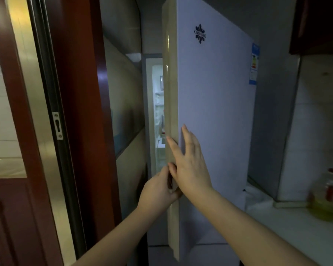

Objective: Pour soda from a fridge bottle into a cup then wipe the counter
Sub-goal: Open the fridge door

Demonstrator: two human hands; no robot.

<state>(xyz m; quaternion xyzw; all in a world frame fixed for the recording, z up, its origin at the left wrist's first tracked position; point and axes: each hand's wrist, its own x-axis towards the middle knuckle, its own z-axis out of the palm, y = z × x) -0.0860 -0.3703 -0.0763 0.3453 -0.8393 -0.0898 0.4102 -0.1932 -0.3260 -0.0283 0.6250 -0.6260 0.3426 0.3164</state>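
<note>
A tall pale fridge stands ahead, and its door (215, 104) is swung partly open towards me. Through the narrow gap I see the lit fridge interior (159, 116) with shelves and small items; no soda bottle can be told apart there. My left hand (158, 191) curls around the door's free edge near its lower part. My right hand (188, 162) lies flat with fingers spread on the door's front, its thumb on the same edge just above the left hand. No cup is in view.
A white counter (288, 227) runs along the right, with a clear bottle of yellow liquid (325, 198) by the tiled wall. A dark red door frame (81, 112) and a glass sliding door (27, 93) stand close on the left. A dark cabinet (319, 24) hangs upper right.
</note>
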